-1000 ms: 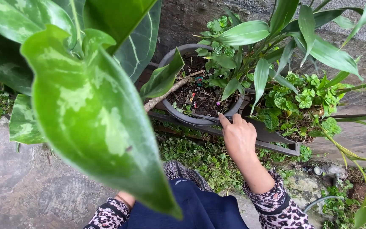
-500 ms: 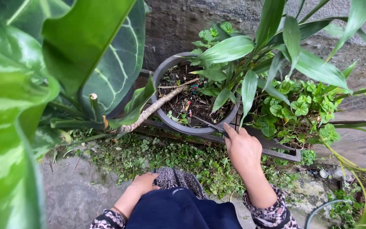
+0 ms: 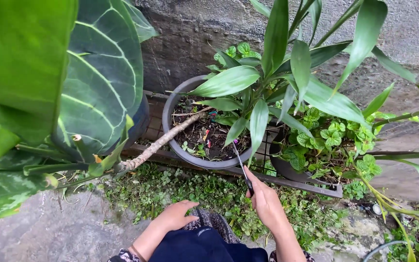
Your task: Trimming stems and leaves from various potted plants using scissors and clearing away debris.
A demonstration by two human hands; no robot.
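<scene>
A round pot (image 3: 190, 157) is set on a metal rack (image 3: 316, 187) against the wall (image 3: 209, 29), with a second pot (image 3: 292, 171) tucked in just right of it. A big-leaved plant (image 3: 98, 82) is parked to the left, its bare stem (image 3: 163, 141) laid across the round pot's rim. Ground weeds (image 3: 170, 189) are spread in front of the rack, a slim tool (image 3: 242, 167) is held over them by the right hand (image 3: 266, 204), and the left hand (image 3: 173, 217) is rested nearer, on the knee.

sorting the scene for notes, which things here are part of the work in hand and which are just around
In use: right hand, thin dark tool it holds, grey pot, long-leaved plant.

Just around: left hand on the knee, big veined leaf, ground weeds, neighbouring leafy pot.
</scene>
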